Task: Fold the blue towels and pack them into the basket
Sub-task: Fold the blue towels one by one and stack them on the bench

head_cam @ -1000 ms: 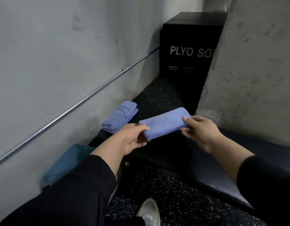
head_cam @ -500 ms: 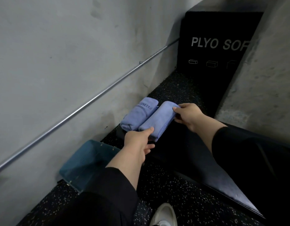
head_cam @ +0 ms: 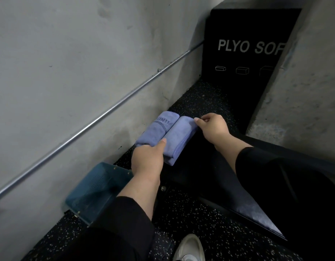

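Observation:
Two folded blue towels lie side by side on the end of a black padded bench (head_cam: 206, 172). The lettered towel (head_cam: 155, 129) is nearer the wall, and the plain towel (head_cam: 180, 134) touches its right side. My left hand (head_cam: 147, 162) covers the towels' near ends with its thumb on top along the seam; its fingers are hidden. My right hand (head_cam: 213, 127) pinches the plain towel's far right corner with curled fingers. The teal basket (head_cam: 91, 193) stands on the floor against the wall, left of my left forearm, and looks empty.
A grey wall with a metal rail (head_cam: 106, 112) runs along the left. A black plyo box (head_cam: 246, 53) stands behind the bench, with a concrete pillar (head_cam: 304, 110) to the right. My white shoe (head_cam: 189, 249) is on the speckled floor (head_cam: 210, 228).
The plain towel, held up between both hands a second ago, now lies against the lettered towel. My left hand has slid left over the near ends. The view has tilted down, showing more of the basket.

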### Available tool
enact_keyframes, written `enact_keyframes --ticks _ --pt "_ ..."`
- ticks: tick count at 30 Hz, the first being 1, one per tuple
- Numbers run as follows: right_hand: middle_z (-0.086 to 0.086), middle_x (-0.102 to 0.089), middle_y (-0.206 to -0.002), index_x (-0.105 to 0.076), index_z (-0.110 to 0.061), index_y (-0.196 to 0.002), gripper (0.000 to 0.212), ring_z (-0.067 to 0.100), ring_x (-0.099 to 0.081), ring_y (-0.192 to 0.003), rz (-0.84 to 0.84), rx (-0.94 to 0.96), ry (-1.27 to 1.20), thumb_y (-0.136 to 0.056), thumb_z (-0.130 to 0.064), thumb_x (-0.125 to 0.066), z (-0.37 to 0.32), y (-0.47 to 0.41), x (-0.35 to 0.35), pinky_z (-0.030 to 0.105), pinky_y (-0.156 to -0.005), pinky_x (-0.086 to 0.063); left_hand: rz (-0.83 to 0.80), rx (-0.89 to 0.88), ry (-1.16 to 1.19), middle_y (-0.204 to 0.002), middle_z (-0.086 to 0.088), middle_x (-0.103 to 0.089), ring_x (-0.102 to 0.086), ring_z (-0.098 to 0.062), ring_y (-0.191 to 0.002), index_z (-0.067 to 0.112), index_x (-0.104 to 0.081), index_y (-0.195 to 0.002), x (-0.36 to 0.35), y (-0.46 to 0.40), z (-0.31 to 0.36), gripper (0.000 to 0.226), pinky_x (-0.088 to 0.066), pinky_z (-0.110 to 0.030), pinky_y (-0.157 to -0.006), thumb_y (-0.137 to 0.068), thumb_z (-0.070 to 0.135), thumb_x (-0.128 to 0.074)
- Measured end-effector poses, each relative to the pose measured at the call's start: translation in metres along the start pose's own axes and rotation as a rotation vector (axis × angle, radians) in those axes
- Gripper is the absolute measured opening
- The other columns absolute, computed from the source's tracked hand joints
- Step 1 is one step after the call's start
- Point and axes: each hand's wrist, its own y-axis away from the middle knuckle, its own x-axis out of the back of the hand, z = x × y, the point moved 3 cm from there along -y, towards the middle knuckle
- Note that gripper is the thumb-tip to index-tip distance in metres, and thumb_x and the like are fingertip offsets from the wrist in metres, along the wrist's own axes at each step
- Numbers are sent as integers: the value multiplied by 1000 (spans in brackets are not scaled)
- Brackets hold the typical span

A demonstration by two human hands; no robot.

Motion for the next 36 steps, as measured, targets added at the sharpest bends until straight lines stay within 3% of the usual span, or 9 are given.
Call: enact_keyframes --ticks 5,11,14,18,24,28,32,34,36 --pt "-2 -66 -92 -67 -14 -114 36 16 -64 -86 123 59 -55 -98 -44 -58 -2 31 46 34 -79 -53 9 -267 -141 -50 1 -40 -41 -20 -54 14 -41 -50 -9 40 51 58 -31 -32 -55 -98 44 -57" --pt "-11 -63 -80 -65 -26 -101 21 4 -59 -72 135 127 25 -100 -44 -55 31 103 144 23 -61 -40 -246 -557 -225 -68 -16 -66 -62 -33 -66 4 -61 -72 -69 116 97 50 -50 -48 -64 -101 44 -53" --pt "-10 -62 -79 -64 -28 -92 16 7 -58 -72 165 182 161 -99 -41 -58 60 146 210 24 -67 -41 -401 -655 -262 -68 -4 -69 -65 -24 -65 16 -65 -75 -104 174 113 41 -56 -46 -69 -101 45 -52" --pt "-4 -62 -94 -69 -19 -99 18 13 -59 -84 204 222 386 -98 -34 -60 100 205 301 27 -80 -45 -577 -744 -254 -70 4 -70 -67 -20 -68 22 -66 -78 -145 258 124 35 -57 -42 -75 -100 45 -52" --pt "-1 -64 -94 -71 -15 -103 17 18 -63 -88 301 221 550 -93 -28 -69 161 267 386 29 -80 -47 -784 -797 -241 -69 5 -70 -67 -21 -67 19 -65 -75 -197 362 111 36 -57 -42 -73 -99 44 -54" --pt "4 -64 -93 -72 -13 -101 25 28 -63 -90 456 218 636 -88 -32 -63 174 274 436 42 -77 -52 -840 -848 -303 -72 3 -69 -66 -20 -69 22 -64 -77 -217 391 94 33 -57 -43 -72 -99 45 -54" --pt "5 -63 -109 -72 -20 -109 29 34 -58 -107 666 20 702 -87 -37 -63 194 292 495 53 -88 -49 -845 -955 -411 -81 7 -69 -63 -14 -80 26 -66 -90 -228 401 87 24 -54 -39 -77 -99 45 -54" --pt "4 -60 -122 -68 -23 -118 37 33 -53 -119 673 -237 750 -88 -45 -67 212 297 526 50 -94 -45 -861 -966 -450 -85 8 -69 -63 -14 -84 28 -67 -93 -232 400 84 22 -54 -40 -80 -99 45 -54" --pt "4 -63 -114 -66 -21 -107 40 32 -56 -109 613 -432 781 -86 -55 -67 232 301 546 44 -85 -47 -879 -960 -484 -86 8 -69 -63 -14 -85 29 -66 -94 -237 398 81 22 -55 -41 -80 -99 46 -54"
